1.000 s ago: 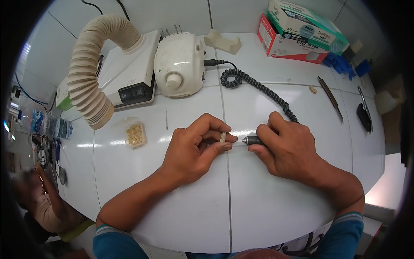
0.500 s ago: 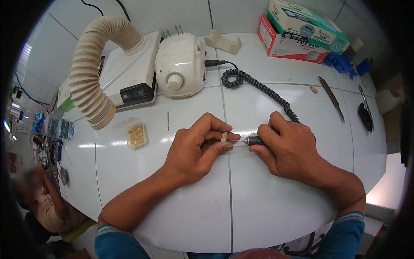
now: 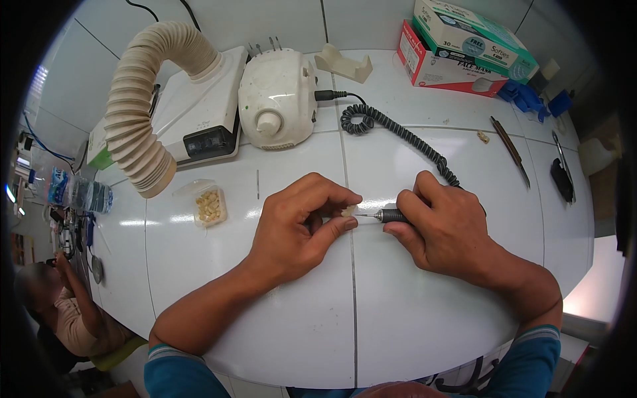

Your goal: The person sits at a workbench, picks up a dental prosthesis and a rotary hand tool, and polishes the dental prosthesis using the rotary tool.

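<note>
Pinched between the thumb and fingers of my left hand (image 3: 295, 225) is a small cream tooth-like piece (image 3: 348, 211), partly covered by the fingertips. My right hand (image 3: 441, 222) is wrapped round a dark rotary handpiece (image 3: 394, 215). Its thin metal bur (image 3: 368, 215) points left and reaches the cream piece; whether they touch I cannot tell. A coiled black cord (image 3: 405, 142) runs from behind my right hand to the white control unit (image 3: 277, 99). Left of my left hand, a small clear box (image 3: 211, 207) with its lid raised holds several yellowish tooth-like pieces.
A ribbed hose (image 3: 136, 109) arches from a white machine (image 3: 199, 113). Mask boxes (image 3: 464, 56) and a cream cradle (image 3: 344, 65) stand at the back. A brown-handled tool (image 3: 509, 149) and a thin metal rod (image 3: 258, 184) lie on the table. Another person (image 3: 73, 312) sits at far left.
The fingers of my left hand have shifted and turned the cream piece slightly. My right hand and the handpiece stay nearly still.
</note>
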A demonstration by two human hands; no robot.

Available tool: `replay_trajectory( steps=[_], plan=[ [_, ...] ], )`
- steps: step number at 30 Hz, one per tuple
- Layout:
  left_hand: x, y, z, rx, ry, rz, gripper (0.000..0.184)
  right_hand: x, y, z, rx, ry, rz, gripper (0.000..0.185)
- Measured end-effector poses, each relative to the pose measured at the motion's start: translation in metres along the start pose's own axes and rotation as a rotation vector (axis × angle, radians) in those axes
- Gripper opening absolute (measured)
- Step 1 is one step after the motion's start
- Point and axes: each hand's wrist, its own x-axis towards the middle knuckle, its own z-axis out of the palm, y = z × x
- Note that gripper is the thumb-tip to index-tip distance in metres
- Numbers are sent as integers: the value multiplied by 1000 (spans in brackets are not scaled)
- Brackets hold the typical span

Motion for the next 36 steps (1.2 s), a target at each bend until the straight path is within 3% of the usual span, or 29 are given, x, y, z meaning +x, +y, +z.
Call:
replay_trajectory(
  steps=[6,9,36],
  plan=[
    [-1,-7,3,-46,22,-4,26,0,-1,-1,0,-5,7,37],
    [-2,2,-4,-28,-63,-172,31,0,-1,-1,-3,-11,10,37],
    [-1,7,-3,-56,-91,-152,26,2,-5,-2,-29,-41,31,35]
  ],
)
